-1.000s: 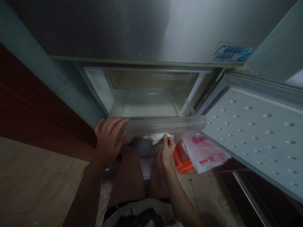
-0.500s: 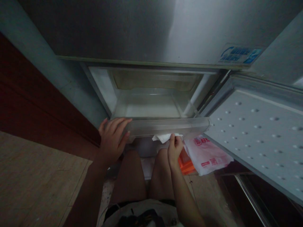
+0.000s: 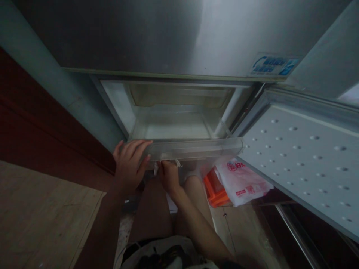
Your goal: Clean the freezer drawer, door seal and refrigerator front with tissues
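Observation:
A clear plastic freezer drawer (image 3: pixel 193 147) is pulled partway out of the compartment, its front panel facing me. My left hand (image 3: pixel 129 162) grips the drawer's left front corner, fingers laid over the top edge and thumb in front. My right hand (image 3: pixel 169 175) is closed around a crumpled white tissue or thin cloth (image 3: pixel 156 168), pressed against the lower front of the drawer, left of its middle. Only the ends of the white piece show past my fingers. Inside the drawer the pale bottom (image 3: pixel 176 130) is visible.
The dimpled freezer door (image 3: pixel 303 157) stands swung out on the right. Below it lie a white plastic bag (image 3: pixel 242 183) with red print and an orange basket (image 3: pixel 215 192). A dark red wooden panel (image 3: pixel 50 138) borders the left. My knees are under the drawer.
My right hand has slid left along the drawer front with the white piece, from right of the middle towards my left hand. My left hand keeps its place on the drawer's corner.

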`<state>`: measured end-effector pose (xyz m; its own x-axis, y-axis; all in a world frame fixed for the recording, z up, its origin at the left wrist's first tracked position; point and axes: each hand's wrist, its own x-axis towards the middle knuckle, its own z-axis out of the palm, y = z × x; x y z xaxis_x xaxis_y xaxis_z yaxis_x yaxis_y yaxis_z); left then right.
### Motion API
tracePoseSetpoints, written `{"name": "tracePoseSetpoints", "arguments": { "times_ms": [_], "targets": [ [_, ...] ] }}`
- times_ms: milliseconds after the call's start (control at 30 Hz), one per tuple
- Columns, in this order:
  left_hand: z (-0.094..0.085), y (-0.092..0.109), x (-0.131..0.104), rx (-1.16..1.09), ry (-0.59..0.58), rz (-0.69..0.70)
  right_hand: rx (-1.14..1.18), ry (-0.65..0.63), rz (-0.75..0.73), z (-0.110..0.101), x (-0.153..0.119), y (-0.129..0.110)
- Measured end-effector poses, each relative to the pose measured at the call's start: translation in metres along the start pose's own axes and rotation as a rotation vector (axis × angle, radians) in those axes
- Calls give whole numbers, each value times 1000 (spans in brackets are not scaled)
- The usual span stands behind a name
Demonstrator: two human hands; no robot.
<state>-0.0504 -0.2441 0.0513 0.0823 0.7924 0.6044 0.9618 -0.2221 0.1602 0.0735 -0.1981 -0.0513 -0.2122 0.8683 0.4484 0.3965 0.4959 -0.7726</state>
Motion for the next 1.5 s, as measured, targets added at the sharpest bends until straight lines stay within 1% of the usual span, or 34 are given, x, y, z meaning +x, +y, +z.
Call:
{"name": "tracePoseSetpoints", "arguments": {
  "times_ms": [67,167,267,333,400,500,633,700,767,900,1033,1133,1200,1300,1367,1433,1500],
  "targets": [
    [1,-1,0,1,5,1,37,33,29,-6,-1,4],
    [1,-1,0,-1,7,2,126,154,128,-23,-5,15],
    [0,-1,-1,-5,5,1,400,377,301,-44,-7,28],
    [0,-1,-1,0,5,4,550,514,384,-59,-6,38],
    [0,-1,0,8,5,5,584,587,404,-73,-3,47],
    [0,-1,0,7,6,3,589,633,402,-86,0,54],
    [0,-1,0,-1,12,4,568,639,387,-88,2,47],
    [0,0,0,2,9,4,514,594,365,-84,3,38],
    [-1,0,0,6,5,3,424,513,337,-78,4,28],
    [-2,1,1,9,-3,1,279,365,268,-59,5,11],
    [-1,1,0,4,5,1,147,256,120,-35,7,-1],
    [1,0,0,4,15,2,88,154,35,-18,9,-8],
    [1,-1,-1,4,20,7,81,113,21,-12,10,-11],
    [1,-1,-1,5,14,2,166,113,53,-12,10,-13],
    [1,0,0,5,12,-6,277,154,113,-18,9,-11],
    [1,0,0,1,12,-7,382,244,208,-27,8,-7],
    [1,0,0,-3,15,-2,454,365,302,-38,6,1]
  ]
}}
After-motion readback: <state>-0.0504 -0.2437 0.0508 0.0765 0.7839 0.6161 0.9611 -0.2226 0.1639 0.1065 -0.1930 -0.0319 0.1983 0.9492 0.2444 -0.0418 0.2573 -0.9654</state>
